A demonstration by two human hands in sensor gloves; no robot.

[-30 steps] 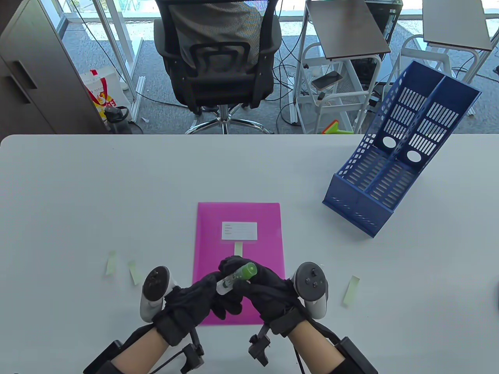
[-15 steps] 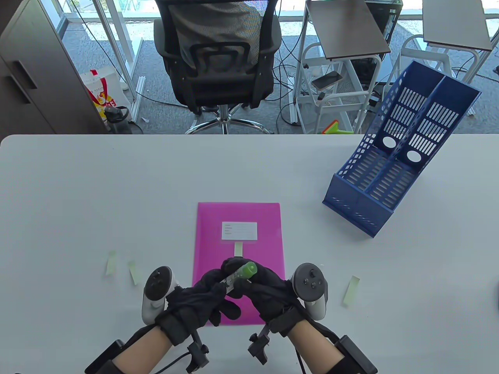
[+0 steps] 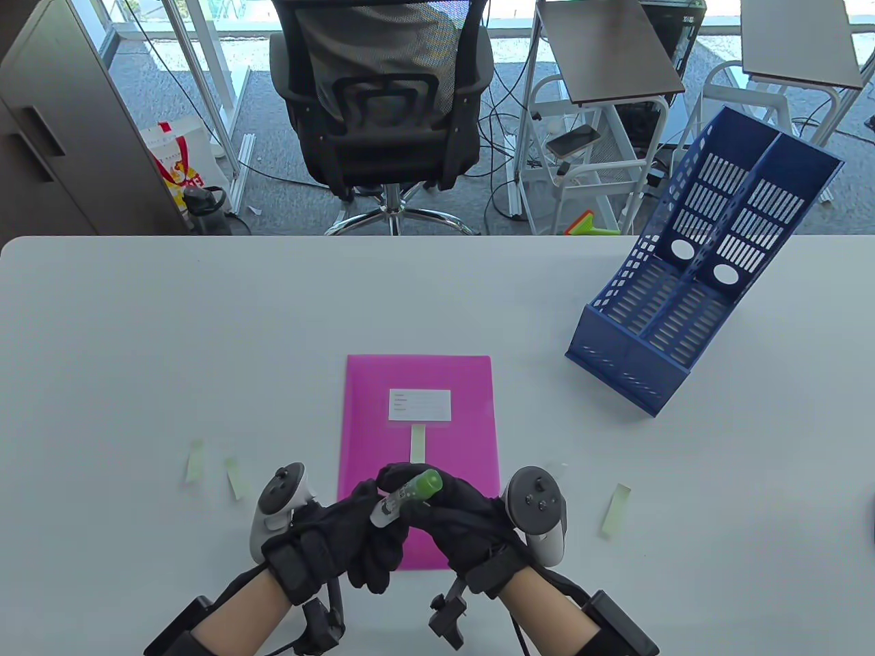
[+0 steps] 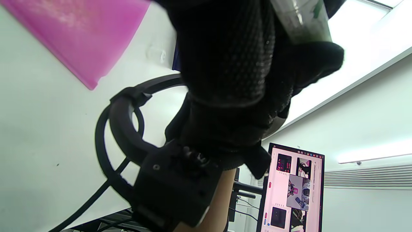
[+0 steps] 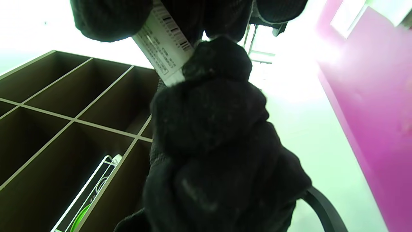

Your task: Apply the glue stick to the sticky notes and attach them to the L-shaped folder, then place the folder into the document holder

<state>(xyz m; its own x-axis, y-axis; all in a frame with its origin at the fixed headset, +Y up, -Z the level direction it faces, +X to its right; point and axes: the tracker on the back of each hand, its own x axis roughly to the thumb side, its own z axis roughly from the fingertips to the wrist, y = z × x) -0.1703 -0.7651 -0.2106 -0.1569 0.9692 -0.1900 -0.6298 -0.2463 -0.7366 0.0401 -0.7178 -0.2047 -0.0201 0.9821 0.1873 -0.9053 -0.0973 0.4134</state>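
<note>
Two hands in black knitted gloves, close together over the near end of a flat, shiny pink plastic folder (image 3: 417, 437). Between them, a small round glue stick with a clear tube and a bright green cap (image 3: 407, 495), tilted, green end pointing away and to the right. Left hand (image 3: 342, 536) curled round the lower, clear end of the tube. Right hand (image 3: 454, 516) curled round the upper part, just below the green cap. In the right wrist view, a white paper label with black bars on the tube (image 5: 164, 48), pinched between dark woolly fingers (image 5: 215, 61). In the left wrist view, the clear tube with green inside (image 4: 301, 21) poking out past the glove.

Folder flat on the smooth white table (image 3: 137, 328), long side running away from the person. On the folder, a white paper name label shaped like a box (image 3: 420, 404). Just below it, touching the pink plastic, a thin pale green sticky note strip (image 3: 418, 442). Two more pale green paper strips (image 3: 213, 469) loose on the table, left of the folder. One more pale green strip (image 3: 615, 510) on the right.

Far right on the table, well apart from the folder, a blue plastic document holder with two slots and many little holes (image 3: 697, 273), leaning back.
</note>
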